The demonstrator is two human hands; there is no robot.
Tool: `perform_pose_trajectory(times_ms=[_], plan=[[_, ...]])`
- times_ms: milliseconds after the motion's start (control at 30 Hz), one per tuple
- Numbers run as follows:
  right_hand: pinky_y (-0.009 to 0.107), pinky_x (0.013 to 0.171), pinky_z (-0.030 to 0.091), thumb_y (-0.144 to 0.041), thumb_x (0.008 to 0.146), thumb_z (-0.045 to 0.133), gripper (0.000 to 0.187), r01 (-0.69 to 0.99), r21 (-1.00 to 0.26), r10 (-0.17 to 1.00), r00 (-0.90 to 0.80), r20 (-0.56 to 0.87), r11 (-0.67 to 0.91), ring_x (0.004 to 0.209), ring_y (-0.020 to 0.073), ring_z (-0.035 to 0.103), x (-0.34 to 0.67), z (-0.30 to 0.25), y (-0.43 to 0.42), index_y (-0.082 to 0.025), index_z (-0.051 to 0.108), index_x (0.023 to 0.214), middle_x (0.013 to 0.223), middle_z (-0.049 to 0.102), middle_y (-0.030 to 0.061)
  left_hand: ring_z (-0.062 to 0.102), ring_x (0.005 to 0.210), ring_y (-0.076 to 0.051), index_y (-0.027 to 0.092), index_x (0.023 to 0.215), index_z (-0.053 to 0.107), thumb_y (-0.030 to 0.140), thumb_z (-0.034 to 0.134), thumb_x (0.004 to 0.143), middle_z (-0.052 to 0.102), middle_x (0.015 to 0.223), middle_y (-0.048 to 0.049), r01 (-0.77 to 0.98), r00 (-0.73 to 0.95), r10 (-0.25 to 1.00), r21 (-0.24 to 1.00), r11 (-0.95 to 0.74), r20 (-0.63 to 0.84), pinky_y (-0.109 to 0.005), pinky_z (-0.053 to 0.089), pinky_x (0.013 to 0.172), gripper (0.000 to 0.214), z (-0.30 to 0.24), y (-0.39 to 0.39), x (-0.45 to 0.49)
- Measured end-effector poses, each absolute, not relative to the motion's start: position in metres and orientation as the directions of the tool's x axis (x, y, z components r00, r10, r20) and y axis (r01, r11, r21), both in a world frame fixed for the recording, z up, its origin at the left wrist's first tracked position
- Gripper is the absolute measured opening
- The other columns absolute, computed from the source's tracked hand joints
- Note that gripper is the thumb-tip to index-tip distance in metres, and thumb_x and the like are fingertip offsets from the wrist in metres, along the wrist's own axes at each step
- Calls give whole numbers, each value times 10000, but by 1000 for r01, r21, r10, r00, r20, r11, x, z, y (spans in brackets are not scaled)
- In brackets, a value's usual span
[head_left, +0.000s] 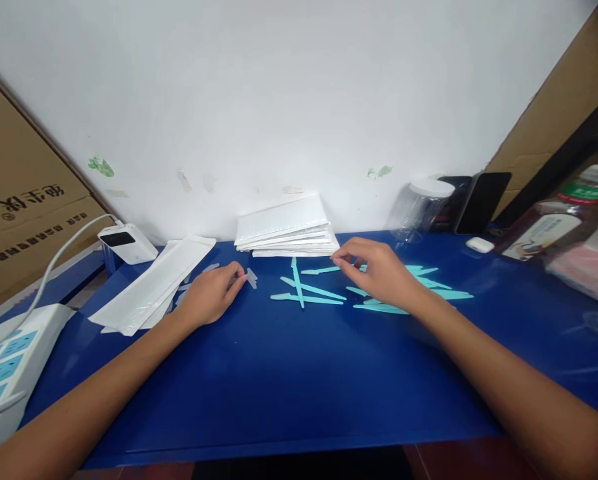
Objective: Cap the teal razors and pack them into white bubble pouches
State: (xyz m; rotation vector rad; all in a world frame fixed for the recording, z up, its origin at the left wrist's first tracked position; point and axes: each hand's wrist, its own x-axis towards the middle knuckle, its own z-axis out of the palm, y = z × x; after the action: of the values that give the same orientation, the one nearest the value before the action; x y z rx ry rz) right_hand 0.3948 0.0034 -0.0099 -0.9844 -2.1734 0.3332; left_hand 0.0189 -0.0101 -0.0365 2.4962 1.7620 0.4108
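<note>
My left hand is closed in a pinch on a small translucent plastic cover. More such pieces lie partly hidden behind that hand, beside long white pouches. Over a spread of teal eyebrow razors, my right hand has its thumb and fingers drawn together. Whether anything is between those fingertips I cannot make out. They are close to the front right corner of a stack of white pouches against the wall. Several razors lie crossed between the hands, and others are partly covered by my right hand.
On the left are a power strip, a white device with a cable, and a cardboard box. A clear jar, a phone, a white case and a bottle stand on the right of the blue table.
</note>
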Motion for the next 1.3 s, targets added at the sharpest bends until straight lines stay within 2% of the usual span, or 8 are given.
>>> perform_pose_trajectory(times_ms=[333, 467, 600, 733, 867, 967, 1067, 1300], plan=[[358, 693, 580, -303, 1022, 643, 182, 646, -448, 749, -308, 587, 618, 804, 224, 714, 415, -2, 17, -215, 786, 950, 951, 781, 78, 665, 706, -303, 211, 1021, 576, 424, 435, 1069, 691, 814, -94, 935, 269, 943, 181, -304, 194, -343, 386, 646, 259, -35, 3, 26], [363, 684, 580, -325, 1024, 642, 200, 661, -445, 755, -294, 587, 604, 803, 231, 719, 419, -1, 20, -205, 794, 978, 956, 788, 89, 624, 648, -269, 224, 968, 581, 445, 508, 1030, 630, 701, -38, 905, 205, 952, 327, -272, 226, -336, 394, 647, 241, -28, 15, 22], [377, 707, 575, -350, 1020, 640, 224, 702, -437, 778, -269, 568, 562, 815, 242, 720, 428, 3, 23, -198, 803, 1002, 964, 797, 94, 597, 627, -213, 210, 1080, 631, 585, 525, 1026, 633, 727, -12, 804, 99, 969, 556, -212, 227, -309, 422, 634, 394, -18, 19, 19], [388, 717, 559, -377, 999, 654, 245, 779, -409, 857, -305, 415, 475, 798, 249, 721, 444, 5, 29, -198, 819, 976, 938, 812, 90, 447, 520, -128, 179, 1131, 688, 715, 480, 1016, 569, 788, -2, 642, 78, 987, 751, -156, 138, -269, 339, 510, 586, -11, 10, 18], [353, 652, 550, -371, 945, 692, 217, 817, -389, 904, -394, 162, 426, 756, 241, 724, 461, 5, 35, -212, 837, 925, 867, 815, 73, 317, 482, -93, 191, 1029, 694, 690, 703, 920, 474, 672, 47, 321, 73, 995, 946, 39, -66, -245, 298, 480, 511, -13, 0, 16], [329, 606, 540, -388, 884, 757, 194, 852, -368, 918, -396, 17, 374, 736, 239, 722, 474, 5, 37, -214, 843, 887, 869, 811, 82, 255, 461, -87, 200, 911, 655, 680, 764, 886, 347, 542, 91, 168, 80, 984, 975, 142, -157, -224, 260, 454, 493, -15, -6, 19], [314, 578, 495, -351, 839, 807, 161, 899, -337, 942, -324, -85, 279, 700, 227, 698, 488, 6, 38, -194, 839, 859, 844, 793, 105, 247, 464, -74, 191, 855, 646, 654, 830, 838, 343, 531, 90, 91, 83, 977, 978, 190, -198, -209, 216, 438, 498, -15, -13, 27], [326, 570, 456, -222, 867, 779, 98, 903, -358, 935, -313, -167, 239, 658, 215, 666, 494, 8, 36, -153, 826, 816, 791, 779, 144, 249, 481, -72, 177, 818, 713, 623, 837, 848, 373, 544, 69, 91, 112, 969, 974, 209, -218, -227, 246, 458, 465, -17, -24, 42]])
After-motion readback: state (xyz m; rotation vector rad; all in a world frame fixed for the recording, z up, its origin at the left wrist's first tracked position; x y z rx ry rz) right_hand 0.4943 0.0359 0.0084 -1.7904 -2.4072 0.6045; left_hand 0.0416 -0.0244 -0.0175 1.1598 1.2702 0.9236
